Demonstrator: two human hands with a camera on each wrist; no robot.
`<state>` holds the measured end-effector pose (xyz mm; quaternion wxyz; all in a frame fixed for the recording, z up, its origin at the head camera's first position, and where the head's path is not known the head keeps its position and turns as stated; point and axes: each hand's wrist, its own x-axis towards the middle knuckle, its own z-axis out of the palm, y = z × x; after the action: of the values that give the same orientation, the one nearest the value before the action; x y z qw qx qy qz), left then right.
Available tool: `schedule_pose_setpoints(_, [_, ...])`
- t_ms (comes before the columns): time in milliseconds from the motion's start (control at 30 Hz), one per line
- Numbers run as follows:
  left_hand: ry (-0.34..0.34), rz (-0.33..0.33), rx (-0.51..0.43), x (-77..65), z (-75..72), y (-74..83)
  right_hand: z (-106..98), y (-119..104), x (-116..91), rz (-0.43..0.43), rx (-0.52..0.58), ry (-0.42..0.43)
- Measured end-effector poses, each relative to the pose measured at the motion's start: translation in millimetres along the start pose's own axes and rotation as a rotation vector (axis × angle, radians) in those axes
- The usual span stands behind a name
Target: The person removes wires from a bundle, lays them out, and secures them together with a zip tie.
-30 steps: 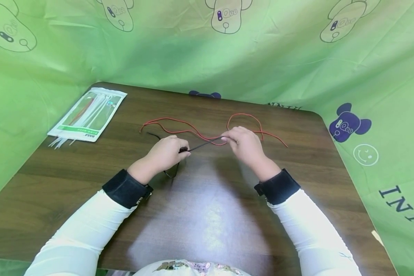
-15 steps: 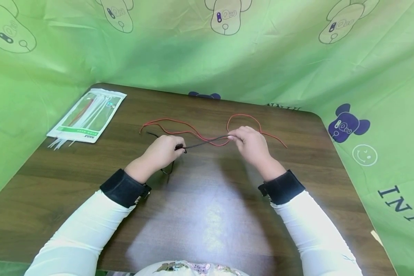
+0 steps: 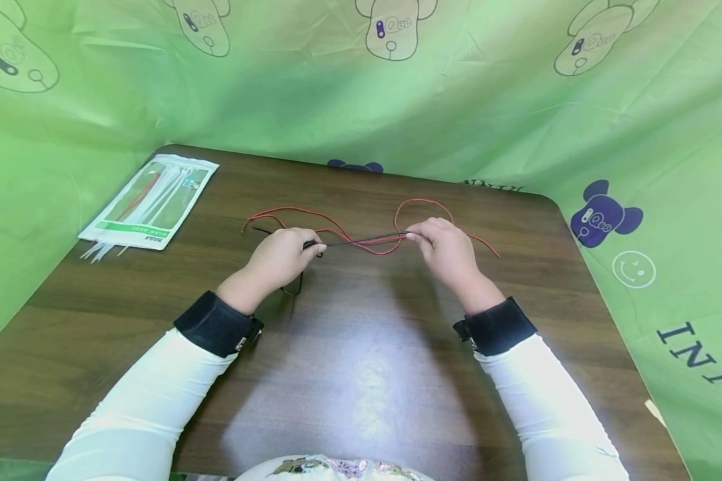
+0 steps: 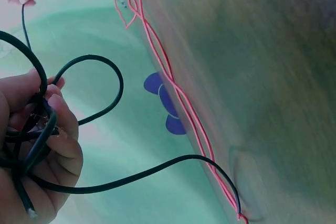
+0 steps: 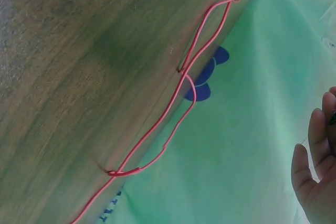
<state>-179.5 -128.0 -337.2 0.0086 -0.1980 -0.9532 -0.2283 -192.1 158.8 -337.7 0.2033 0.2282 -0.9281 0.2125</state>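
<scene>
A bunch of black wire [image 4: 122, 82] lies gathered in my left hand [image 3: 283, 257], its fingers curled round the coils. Loose loops and one cut end stick out of that hand in the left wrist view. From it a straight length of the black wire [image 3: 364, 240] runs across to my right hand [image 3: 448, 250], which pinches it between thumb and fingertips. Behind and below this span, a red wire [image 3: 289, 207] lies in loose curves on the wooden table. The right wrist view catches only part of my right hand [image 5: 320, 182] at its edge.
A plastic bag [image 3: 129, 236] of cable ties lies at the table's back left, some white ties [image 3: 101, 250] poking out of its near end. A green printed curtain [image 3: 313, 100] hangs along the back and sides of the table [image 3: 361, 374].
My hands have moved farther apart, the right one to the right, the left one slightly left and away from my body. The span of black wire between them is longer and flatter.
</scene>
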Motion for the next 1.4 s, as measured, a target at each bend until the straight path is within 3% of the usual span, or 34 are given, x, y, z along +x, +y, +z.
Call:
schedule_pose_setpoints(433, [0.048,-0.021,-0.042,5.1,-7.4,-9.5,-5,17,3,0.048,-0.01,0.038])
schedule_pose_setpoints(767, [-0.041,-0.101,-0.059,11.1,-9.6,-8.3,-7,26,2,0.095,-0.025,0.045])
schedule_pose_setpoints(900, [-0.051,-0.104,-0.048,11.2,-8.6,-8.1,-8,29,2,0.097,-0.024,0.04])
schedule_pose_setpoints(1400, [0.06,-0.038,0.004,11.5,-2.3,-12.6,-19,35,1,0.119,-0.052,0.031])
